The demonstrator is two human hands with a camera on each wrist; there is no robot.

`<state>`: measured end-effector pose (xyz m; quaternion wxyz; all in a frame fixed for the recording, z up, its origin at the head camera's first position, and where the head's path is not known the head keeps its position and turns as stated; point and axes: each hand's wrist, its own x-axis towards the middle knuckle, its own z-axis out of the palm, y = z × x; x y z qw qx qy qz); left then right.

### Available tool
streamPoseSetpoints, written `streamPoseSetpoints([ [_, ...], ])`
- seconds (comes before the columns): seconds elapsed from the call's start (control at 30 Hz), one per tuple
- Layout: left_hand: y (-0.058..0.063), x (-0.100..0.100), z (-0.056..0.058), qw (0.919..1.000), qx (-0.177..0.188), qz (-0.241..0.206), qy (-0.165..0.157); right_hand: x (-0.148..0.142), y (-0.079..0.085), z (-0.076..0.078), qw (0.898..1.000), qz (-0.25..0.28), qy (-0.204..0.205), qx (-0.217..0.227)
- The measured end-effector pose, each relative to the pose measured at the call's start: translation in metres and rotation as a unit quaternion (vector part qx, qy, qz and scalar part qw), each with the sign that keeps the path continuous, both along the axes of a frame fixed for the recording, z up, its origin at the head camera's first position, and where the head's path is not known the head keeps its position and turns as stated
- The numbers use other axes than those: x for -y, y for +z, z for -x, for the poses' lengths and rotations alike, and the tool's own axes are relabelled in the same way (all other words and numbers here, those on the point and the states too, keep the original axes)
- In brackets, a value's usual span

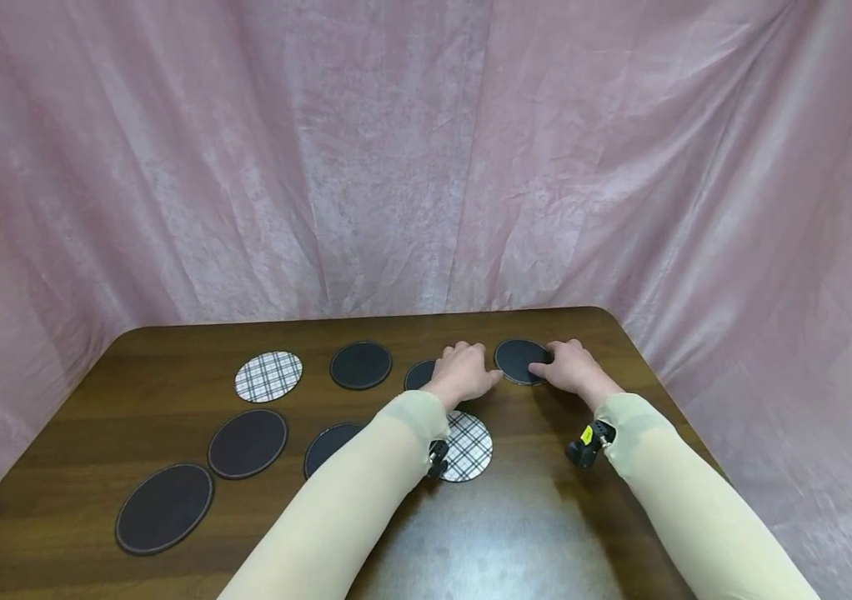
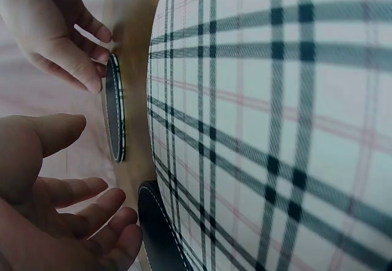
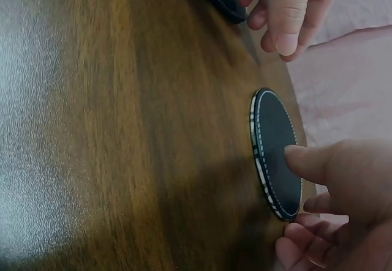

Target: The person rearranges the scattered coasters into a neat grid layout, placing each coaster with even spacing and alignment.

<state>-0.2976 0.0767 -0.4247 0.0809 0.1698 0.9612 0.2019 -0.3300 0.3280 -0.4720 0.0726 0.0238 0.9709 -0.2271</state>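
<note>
My right hand (image 1: 574, 369) is at a round black coaster (image 1: 516, 358) near the table's far right corner. Its thumb rests on the coaster's top and its fingers lie at the rim, pinching the edge; light stitching runs around this coaster (image 3: 278, 155) in the right wrist view. To its left, my left hand (image 1: 463, 372) hovers with loosely bent fingers and holds nothing. Another black coaster (image 1: 416, 375) is partly hidden behind that hand. Below the left wrist lies a white plaid coaster (image 1: 469, 450), which looms large in the left wrist view.
On the wooden table (image 1: 531, 517) lie more coasters: a plaid one (image 1: 268, 377) at the back left, and black ones at the back (image 1: 361, 365), left (image 1: 248, 443), front left (image 1: 164, 509) and beside my left forearm (image 1: 324, 446). A pink curtain (image 1: 396, 167) hangs behind.
</note>
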Motion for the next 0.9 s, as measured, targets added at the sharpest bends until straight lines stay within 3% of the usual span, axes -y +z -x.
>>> streamPoseSetpoints([
  [0.17, -0.016, -0.006, 0.014, 0.9999, -0.008, 0.0, -0.009, 0.028, 0.042, -0.038, 1.0, 0.0, 0.003, 0.007],
  [0.2, -0.022, -0.007, 0.019, 0.9998, -0.015, 0.001, -0.008, 0.031, 0.046, -0.043, 1.0, 0.002, 0.002, 0.005],
  [0.27, -0.02, -0.007, 0.021, 0.9999, -0.008, -0.002, -0.009, 0.035, 0.051, -0.047, 1.0, 0.003, 0.005, 0.003],
  [0.3, -0.022, -0.008, 0.022, 0.9999, -0.009, -0.002, -0.009, 0.035, 0.052, -0.048, 1.0, 0.001, 0.009, 0.003],
  [0.37, -0.014, -0.008, 0.016, 1.0, -0.005, 0.004, -0.006, 0.036, 0.053, -0.049, 1.0, 0.002, 0.014, 0.004],
  [0.47, -0.018, -0.01, 0.018, 0.9999, -0.009, 0.003, -0.009, 0.036, 0.054, -0.05, 1.0, 0.006, 0.015, 0.013],
  [0.7, -0.039, -0.017, 0.034, 0.9997, 0.015, -0.004, -0.016, 0.038, 0.058, -0.054, 0.999, 0.013, 0.012, 0.043],
  [0.9, -0.054, -0.023, 0.039, 0.9995, 0.001, 0.025, -0.02, 0.04, 0.06, -0.057, 0.998, 0.014, 0.013, 0.052],
])
